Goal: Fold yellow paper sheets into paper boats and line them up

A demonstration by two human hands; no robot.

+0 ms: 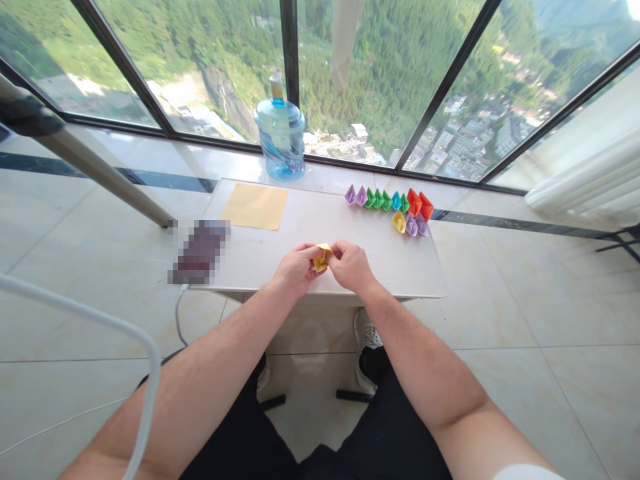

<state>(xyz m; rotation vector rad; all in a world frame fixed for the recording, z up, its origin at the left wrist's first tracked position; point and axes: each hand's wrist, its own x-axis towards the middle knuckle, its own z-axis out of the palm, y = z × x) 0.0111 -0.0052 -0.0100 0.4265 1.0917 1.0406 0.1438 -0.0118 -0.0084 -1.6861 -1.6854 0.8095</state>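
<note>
A small yellow folded paper boat [321, 259] is held between my two hands above the table's front part. My left hand [296, 268] pinches its left side, thumb on top and fingers beneath. At its right side, the fingers of my right hand [351, 265] are closed on the paper, and the fingertips are partly hidden. A flat sheet of yellow paper [256, 207] lies at the table's back left. Finished-looking paper boats in purple, green, blue, red and yellow stand in rows at the back right, among them a red boat [414, 203] and a yellow boat [399, 222].
The low white table [240, 260] stands by tall windows. A blue water jug [281, 140] is behind it on the floor. A blurred-out device [200, 252] with a cable lies at the left edge. A pale tube [120, 323] curves through the left foreground.
</note>
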